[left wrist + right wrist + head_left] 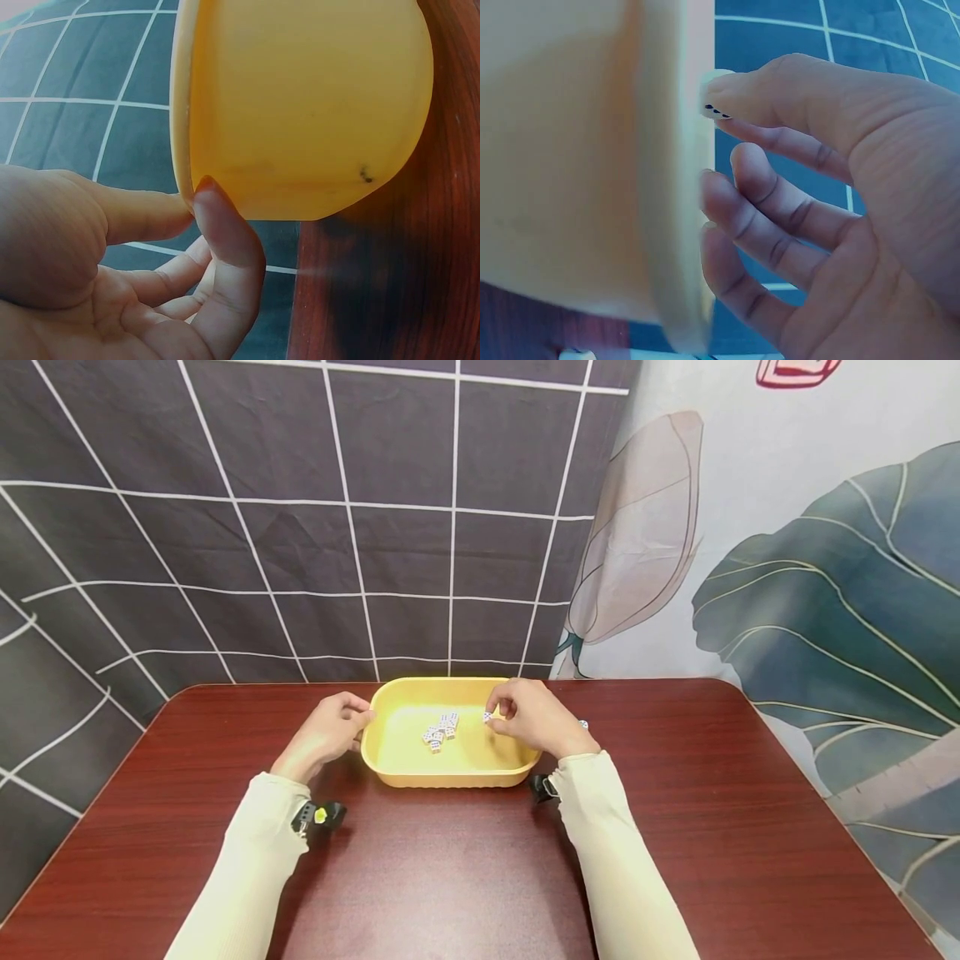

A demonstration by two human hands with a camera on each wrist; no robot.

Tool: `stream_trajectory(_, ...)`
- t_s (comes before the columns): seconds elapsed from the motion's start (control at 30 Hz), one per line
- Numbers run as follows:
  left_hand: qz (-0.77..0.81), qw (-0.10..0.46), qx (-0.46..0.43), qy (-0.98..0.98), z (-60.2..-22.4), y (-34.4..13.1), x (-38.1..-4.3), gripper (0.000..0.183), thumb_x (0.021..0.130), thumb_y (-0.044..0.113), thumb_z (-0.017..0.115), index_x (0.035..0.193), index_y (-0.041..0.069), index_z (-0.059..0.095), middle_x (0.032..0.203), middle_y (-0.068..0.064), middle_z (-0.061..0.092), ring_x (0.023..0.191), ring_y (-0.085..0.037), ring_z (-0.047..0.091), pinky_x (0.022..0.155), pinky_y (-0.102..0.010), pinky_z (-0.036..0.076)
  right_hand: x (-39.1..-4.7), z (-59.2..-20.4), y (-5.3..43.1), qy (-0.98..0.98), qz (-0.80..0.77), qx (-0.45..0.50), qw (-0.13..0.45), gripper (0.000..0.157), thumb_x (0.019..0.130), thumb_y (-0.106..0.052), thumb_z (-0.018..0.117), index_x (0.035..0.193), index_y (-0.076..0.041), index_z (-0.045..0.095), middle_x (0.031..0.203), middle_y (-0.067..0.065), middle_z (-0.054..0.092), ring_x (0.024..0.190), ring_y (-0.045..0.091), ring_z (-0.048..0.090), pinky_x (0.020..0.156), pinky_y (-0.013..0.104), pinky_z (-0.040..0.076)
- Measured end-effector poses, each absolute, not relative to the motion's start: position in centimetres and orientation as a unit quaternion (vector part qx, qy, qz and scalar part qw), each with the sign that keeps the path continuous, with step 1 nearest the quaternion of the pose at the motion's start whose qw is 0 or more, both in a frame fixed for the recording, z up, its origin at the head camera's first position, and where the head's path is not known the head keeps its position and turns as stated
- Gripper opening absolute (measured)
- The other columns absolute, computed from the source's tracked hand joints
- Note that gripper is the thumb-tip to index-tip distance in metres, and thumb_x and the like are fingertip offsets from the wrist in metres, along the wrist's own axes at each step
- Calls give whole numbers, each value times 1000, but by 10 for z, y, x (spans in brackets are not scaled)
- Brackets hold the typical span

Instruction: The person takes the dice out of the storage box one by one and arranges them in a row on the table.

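Observation:
A yellow plastic basin (450, 779) stands at the far edge of the table, with several white dotted dice (437, 737) clustered on its floor left of centre. My left hand (327, 732) pinches the basin's left rim between thumb and index finger; the left wrist view shows this pinch (191, 210) close up. Over the right part of the basin, my right hand (536, 717) holds one die (487, 717) between thumb and index finger. In the right wrist view that die (716, 112) is partly covered by the thumb, and the other fingers are loosely bent.
Just right of my right hand, another die (583, 724) lies on the table, mostly hidden behind the wrist. The reddish-brown wooden table (450, 877) meets a dark gridded cloth (397, 560) at the back. A leaf-patterned curtain (787, 610) hangs on the right.

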State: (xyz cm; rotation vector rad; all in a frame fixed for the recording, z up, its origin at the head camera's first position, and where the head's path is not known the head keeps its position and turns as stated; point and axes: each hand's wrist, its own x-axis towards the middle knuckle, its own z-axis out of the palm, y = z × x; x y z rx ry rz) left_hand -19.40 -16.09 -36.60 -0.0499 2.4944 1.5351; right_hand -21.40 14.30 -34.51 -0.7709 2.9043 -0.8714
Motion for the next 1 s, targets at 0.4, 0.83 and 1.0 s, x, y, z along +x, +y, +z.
stream_trajectory(0.4, 523, 107, -20, 845, -366, -161, -195, 28, 104, 9, 54, 124, -10, 50, 102, -21, 64, 79, -19, 66, 66, -25, 59, -213, -338, 167, 934, -285, -216, 5, 5, 87, -11, 76, 92, -12, 74, 78, 1, 60, 77, 15, 55, 70, 27, 45)
stream_trajectory(0.83, 526, 110, -17, 843, -367, -162, -196, 27, 105, 8, 53, 123, -12, 50, 98, -19, 65, 77, -17, 65, 65, -24, 57, -213, -336, 193, 935, -306, -178, -7, 5, 88, -10, 70, 91, -12, 73, 81, 1, 62, 76, 16, 57, 70, 27, 48)
stream_trajectory(1.0, 526, 111, -18, 843, -367, -162, -196, 27, 105, 8, 53, 123, -12, 50, 99, -19, 64, 76, -17, 65, 65, -24, 58, -214, -337, 204, 936, -306, -173, -17, 4, 88, -12, 72, 91, -11, 72, 82, 2, 63, 79, 16, 58, 73, 28, 48)
